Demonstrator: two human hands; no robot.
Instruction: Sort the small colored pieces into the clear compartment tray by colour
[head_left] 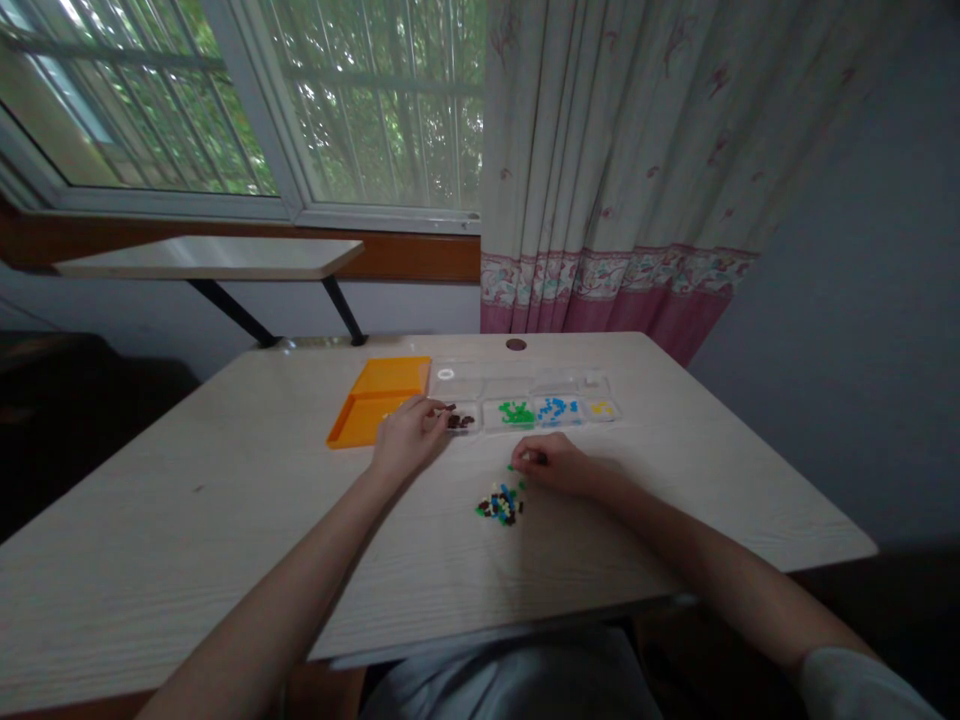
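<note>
My left hand (411, 432) is at the left clear compartment, its thumb and fingers pinched together. A small dark brown piece (451, 407) shows at its fingertips, above several brown pieces (461, 422) in that compartment. My right hand (553, 463) is closed over the table, just behind and right of a mixed pile (501, 505) of small brown, green, blue and pale yellow pieces. What its curled fingers hold is too small to make out. Green pieces (516, 413), blue pieces (559, 409) and yellow pieces (601, 409) lie in separate compartments of the clear plastic case (487, 425).
An orange open case (391, 376) lies left of the clear one, partly behind my left hand. A raised shelf (225, 258) on black legs stands at the back left. A round dark cap (516, 344) sits near the table's back edge, before the curtain (600, 220).
</note>
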